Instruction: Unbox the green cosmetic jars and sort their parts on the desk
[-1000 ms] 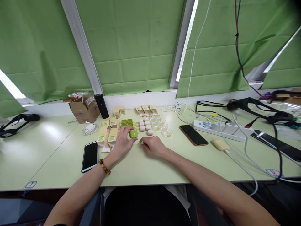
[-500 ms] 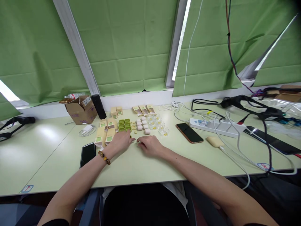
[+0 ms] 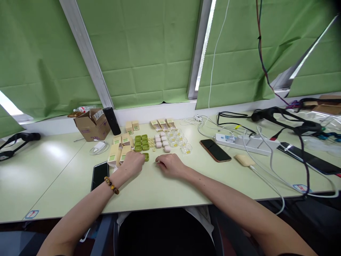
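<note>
My left hand [image 3: 134, 163] is low over the table with its fingers curled in, its fingertips at the left edge of a small green tray [image 3: 146, 156]. Its thumb is mostly hidden. My right hand [image 3: 171, 164] rests on the table to the right, fingers curled and thumb against them; a small pale bit shows at the fingertips, too small to name. Beyond my left hand stand several more green trays [image 3: 137, 143] in two columns. To their right are small yellowish squares [image 3: 151, 142], pale pink blocks [image 3: 158, 145] and clear plastic cases [image 3: 186, 149].
Folded cream cartons [image 3: 113, 153] lie left of the trays, near a phone [image 3: 99, 175]. An opened cardboard box [image 3: 93, 126] and a black cylinder [image 3: 112, 121] stand behind. At right are another phone [image 3: 215, 150], a power strip [image 3: 245, 143] and loose cables.
My left hand has drawn back towards me and to the left, uncovering the small green tray at its fingertips. My right hand has stayed nearly still.
</note>
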A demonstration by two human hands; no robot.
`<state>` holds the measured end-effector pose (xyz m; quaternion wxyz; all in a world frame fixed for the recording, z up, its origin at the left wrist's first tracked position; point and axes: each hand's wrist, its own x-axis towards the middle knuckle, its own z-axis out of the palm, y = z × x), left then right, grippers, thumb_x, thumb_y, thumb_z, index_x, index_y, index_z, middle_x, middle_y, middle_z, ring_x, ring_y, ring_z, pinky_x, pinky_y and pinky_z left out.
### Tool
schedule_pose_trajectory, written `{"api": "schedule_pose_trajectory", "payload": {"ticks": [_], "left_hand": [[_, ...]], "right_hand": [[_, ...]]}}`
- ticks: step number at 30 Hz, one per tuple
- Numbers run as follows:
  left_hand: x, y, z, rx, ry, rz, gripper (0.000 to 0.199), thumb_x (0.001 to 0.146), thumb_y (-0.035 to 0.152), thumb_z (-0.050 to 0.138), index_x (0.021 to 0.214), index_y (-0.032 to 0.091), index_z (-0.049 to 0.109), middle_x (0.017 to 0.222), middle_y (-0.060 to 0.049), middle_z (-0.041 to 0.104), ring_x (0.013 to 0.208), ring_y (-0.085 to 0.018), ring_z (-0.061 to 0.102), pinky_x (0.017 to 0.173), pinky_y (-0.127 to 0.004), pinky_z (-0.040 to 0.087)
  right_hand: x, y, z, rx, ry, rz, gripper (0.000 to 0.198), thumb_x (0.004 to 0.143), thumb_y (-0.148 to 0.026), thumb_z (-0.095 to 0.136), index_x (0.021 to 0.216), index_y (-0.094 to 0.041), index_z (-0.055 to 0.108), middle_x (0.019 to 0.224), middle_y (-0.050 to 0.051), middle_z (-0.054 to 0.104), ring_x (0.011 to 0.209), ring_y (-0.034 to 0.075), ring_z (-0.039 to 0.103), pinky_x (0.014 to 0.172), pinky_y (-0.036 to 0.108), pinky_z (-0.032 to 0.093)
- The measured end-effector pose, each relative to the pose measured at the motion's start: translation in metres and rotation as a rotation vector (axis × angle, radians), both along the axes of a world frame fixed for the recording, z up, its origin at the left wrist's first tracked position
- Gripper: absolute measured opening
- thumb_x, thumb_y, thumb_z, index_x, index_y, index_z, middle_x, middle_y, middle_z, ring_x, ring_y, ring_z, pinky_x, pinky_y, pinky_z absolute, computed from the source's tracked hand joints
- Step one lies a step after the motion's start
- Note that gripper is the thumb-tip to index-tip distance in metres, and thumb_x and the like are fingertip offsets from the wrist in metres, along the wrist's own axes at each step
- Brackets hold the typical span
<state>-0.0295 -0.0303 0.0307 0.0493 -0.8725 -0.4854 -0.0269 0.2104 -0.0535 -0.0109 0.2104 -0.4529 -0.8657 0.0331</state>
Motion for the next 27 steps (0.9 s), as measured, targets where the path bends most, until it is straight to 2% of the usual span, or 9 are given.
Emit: {"api": "schedule_pose_trajectory", "payload": {"ticks": [6,14,20,27], "left_hand": [[0.014,0.007,-0.009,0.012,-0.074,-0.012,0.026,0.087,0.005,0.053,0.074,0.016,0.073,0.077,-0.019,0.071,0.075,-0.033,0.068,0.075,-0.044,0.043],[0.025,0.006,0.002,-0.009,0.129,0.046,0.032,0.086,-0.001,0.045,0.086,0.012,0.074,0.089,-0.020,0.075,0.081,-0.031,0.069,0.078,-0.040,0.045],[0.026,0.009,0.001,-0.014,0.132,0.075,0.035,0.085,-0.002,0.044,0.090,0.012,0.075,0.094,-0.020,0.076,0.086,-0.032,0.070,0.081,-0.041,0.045],[0.027,0.008,0.004,0.007,0.155,0.064,0.029,0.083,-0.003,0.047,0.085,0.013,0.071,0.092,-0.018,0.076,0.082,-0.030,0.070,0.073,-0.038,0.045]], "right_hand": [[0.000,-0.001,0.001,-0.004,-0.019,-0.005,0.017,0.099,-0.025,0.060,0.105,-0.024,0.075,0.101,0.003,0.082,0.085,0.019,0.072,0.065,0.029,0.033],[0.000,-0.002,0.005,-0.045,-0.069,0.006,0.021,0.102,-0.026,0.055,0.108,-0.022,0.075,0.104,0.005,0.081,0.086,0.019,0.071,0.069,0.029,0.036],[0.000,-0.002,0.005,-0.050,-0.065,-0.004,0.020,0.101,-0.026,0.057,0.107,-0.022,0.075,0.102,0.005,0.081,0.086,0.020,0.071,0.068,0.029,0.035],[0.000,-0.003,0.006,-0.039,-0.060,0.007,0.018,0.100,-0.025,0.058,0.104,-0.022,0.075,0.100,0.004,0.081,0.084,0.019,0.071,0.067,0.029,0.034]]}}
